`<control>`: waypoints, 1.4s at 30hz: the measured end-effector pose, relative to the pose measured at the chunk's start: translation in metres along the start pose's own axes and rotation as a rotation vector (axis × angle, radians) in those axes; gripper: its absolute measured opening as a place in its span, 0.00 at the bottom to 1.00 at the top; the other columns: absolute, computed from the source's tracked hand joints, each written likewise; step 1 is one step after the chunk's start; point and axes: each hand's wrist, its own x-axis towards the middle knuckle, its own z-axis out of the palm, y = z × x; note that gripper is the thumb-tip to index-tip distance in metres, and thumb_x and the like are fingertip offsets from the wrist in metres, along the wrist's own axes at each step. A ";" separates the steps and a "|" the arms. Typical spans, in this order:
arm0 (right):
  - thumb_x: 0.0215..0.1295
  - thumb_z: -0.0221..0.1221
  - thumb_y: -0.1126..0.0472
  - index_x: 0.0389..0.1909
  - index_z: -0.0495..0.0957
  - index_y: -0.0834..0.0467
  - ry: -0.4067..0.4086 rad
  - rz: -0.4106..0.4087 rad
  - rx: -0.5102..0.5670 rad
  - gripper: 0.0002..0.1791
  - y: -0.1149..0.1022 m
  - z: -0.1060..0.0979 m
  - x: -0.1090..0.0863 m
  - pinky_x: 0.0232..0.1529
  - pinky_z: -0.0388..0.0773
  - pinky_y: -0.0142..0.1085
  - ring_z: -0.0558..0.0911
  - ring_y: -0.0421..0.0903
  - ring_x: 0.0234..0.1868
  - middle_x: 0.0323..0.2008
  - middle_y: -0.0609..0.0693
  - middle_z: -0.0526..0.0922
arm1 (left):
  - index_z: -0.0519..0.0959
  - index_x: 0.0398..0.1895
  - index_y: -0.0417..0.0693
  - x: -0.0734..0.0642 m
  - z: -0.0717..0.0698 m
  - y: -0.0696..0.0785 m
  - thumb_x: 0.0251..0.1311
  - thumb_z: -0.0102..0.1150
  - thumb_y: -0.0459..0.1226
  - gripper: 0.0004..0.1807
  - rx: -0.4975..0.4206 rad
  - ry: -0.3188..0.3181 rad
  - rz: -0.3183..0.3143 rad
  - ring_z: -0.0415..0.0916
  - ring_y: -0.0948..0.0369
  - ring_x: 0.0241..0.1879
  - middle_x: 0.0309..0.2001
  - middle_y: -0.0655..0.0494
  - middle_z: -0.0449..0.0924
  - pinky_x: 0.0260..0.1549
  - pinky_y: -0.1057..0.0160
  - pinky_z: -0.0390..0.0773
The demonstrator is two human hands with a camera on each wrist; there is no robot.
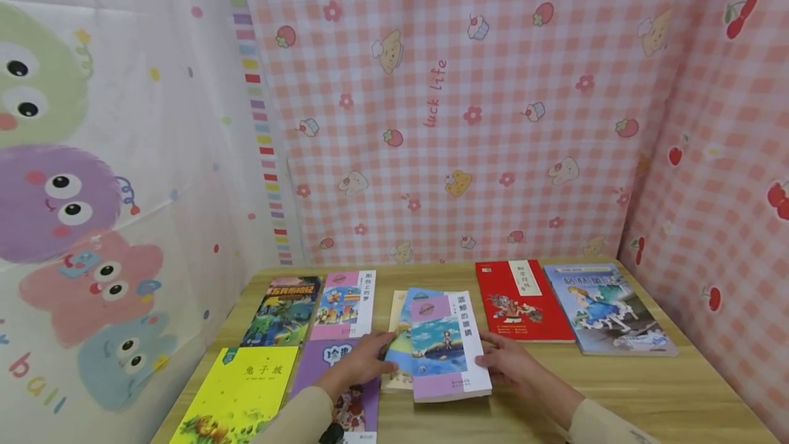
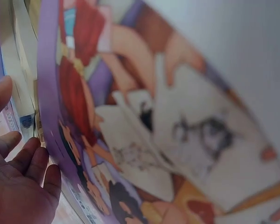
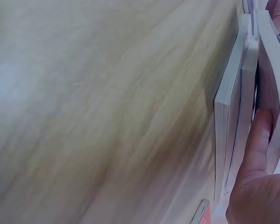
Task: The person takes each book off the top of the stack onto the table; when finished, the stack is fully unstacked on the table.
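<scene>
My right hand grips a purple-and-white paperback book by its right edge. In the right wrist view, one finger lies under this book, which tilts up from the books below. Beneath it lie a blue-covered book and a cream-coloured book, both mostly hidden. At the stack's left side is my left hand, its thumb and fingertips at the blue cover's edge. The left wrist view shows that hand with fingers loosely spread beside the page edges.
To the left lie a dark green book, a pink-purple book, a yellow book and a purple book under my left forearm. A red book and a light-blue book lie right on the wooden table. Patterned curtains enclose it.
</scene>
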 end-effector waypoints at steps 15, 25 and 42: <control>0.68 0.57 0.68 0.74 0.49 0.71 -0.125 -0.082 0.036 0.39 0.004 -0.036 -0.027 0.46 0.83 0.50 0.85 0.56 0.45 0.51 0.62 0.80 | 0.65 0.71 0.37 0.001 -0.001 0.002 0.61 0.67 0.39 0.37 0.064 0.024 0.014 0.57 0.35 0.68 0.67 0.33 0.62 0.64 0.35 0.60; 0.68 0.58 0.69 0.74 0.47 0.72 -0.101 -0.057 0.021 0.40 0.007 -0.063 -0.044 0.47 0.83 0.50 0.84 0.55 0.45 0.52 0.62 0.80 | 0.65 0.72 0.39 0.001 -0.003 0.003 0.61 0.67 0.40 0.37 0.051 0.020 -0.010 0.57 0.37 0.68 0.68 0.36 0.62 0.64 0.35 0.59; 0.70 0.56 0.69 0.74 0.39 0.74 -0.195 0.025 0.042 0.43 0.029 -0.116 -0.078 0.51 0.81 0.51 0.83 0.53 0.47 0.51 0.56 0.82 | 0.66 0.71 0.39 -0.001 -0.001 0.006 0.61 0.67 0.40 0.36 0.050 0.008 -0.016 0.58 0.37 0.68 0.67 0.36 0.63 0.65 0.36 0.59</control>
